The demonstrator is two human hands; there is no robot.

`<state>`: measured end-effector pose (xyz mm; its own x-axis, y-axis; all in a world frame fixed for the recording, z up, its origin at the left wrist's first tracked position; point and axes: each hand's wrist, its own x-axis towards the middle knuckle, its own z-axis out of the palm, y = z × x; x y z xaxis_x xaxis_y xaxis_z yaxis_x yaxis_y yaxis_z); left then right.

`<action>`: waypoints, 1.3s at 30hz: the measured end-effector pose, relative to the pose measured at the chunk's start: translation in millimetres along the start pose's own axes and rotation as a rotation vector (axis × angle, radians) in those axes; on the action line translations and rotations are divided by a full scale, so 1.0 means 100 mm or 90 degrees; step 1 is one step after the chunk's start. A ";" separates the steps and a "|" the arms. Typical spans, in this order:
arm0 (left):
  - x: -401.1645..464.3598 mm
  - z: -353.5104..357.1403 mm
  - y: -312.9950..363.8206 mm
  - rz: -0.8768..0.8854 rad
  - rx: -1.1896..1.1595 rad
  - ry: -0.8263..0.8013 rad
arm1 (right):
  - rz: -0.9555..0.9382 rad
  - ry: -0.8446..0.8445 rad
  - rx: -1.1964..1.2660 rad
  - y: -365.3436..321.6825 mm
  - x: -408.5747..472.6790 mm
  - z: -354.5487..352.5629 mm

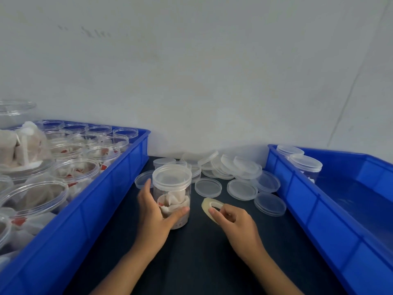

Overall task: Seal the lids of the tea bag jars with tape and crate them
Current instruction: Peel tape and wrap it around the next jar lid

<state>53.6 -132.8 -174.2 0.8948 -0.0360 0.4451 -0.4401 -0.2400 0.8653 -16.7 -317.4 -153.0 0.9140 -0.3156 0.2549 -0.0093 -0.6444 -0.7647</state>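
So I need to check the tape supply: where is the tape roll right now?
The tape roll is pinched in the right hand, low centre of the head view, just right of the lidded jar the left hand grips.

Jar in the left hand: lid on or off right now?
On. A clear lid caps the upright jar gripped by the left hand; whether tape seals it, cannot tell.

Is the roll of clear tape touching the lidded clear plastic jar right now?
Apart. The head view shows dark table between the tape roll and the jar.
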 end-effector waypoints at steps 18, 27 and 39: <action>-0.25 0.26 0.22 0.180 0.105 -0.245 | -0.150 -0.267 0.310 -0.07 -0.11 -0.12; -0.32 0.29 0.26 -0.044 -0.221 -0.343 | -0.133 -0.164 0.346 -0.19 -0.16 -0.04; -0.33 0.31 0.25 0.010 -0.137 -0.400 | -0.035 -0.175 0.561 -0.28 -0.16 -0.05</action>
<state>15.5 -167.4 -174.6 0.7331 -0.6129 0.2948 -0.4003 -0.0385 0.9156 -33.1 -297.5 -133.0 0.9693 -0.0520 0.2405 0.2456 0.1451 -0.9584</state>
